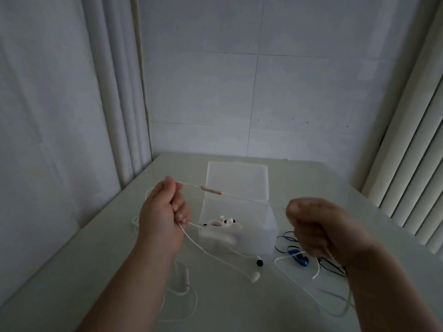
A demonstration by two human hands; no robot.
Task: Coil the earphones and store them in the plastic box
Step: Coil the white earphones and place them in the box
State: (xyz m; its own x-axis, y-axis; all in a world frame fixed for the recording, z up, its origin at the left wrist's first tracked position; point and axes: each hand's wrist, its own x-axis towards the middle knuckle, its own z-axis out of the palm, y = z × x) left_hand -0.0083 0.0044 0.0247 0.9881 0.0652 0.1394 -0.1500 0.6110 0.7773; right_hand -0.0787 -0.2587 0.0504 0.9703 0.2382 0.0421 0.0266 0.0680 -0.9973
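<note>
My left hand (165, 212) is closed around a white earphone cable (236, 196) with a pink inline remote (211, 190). The cable stretches taut across the box toward my right hand (318, 228), a blurred fist that grips its other part. Two white earbuds (255, 275) of this cable hang down onto the table in front of the box. The clear plastic box (271, 236) stands open at the table's middle, its lid (237, 180) tilted back. Coiled white earphones (221, 222) lie inside it.
Blue and black earphones (299, 256) lie on the table right of the box, partly behind my right wrist. More loose white cable (184, 293) with a pink piece lies near my left forearm. White curtains hang at left and right; a tiled wall is behind.
</note>
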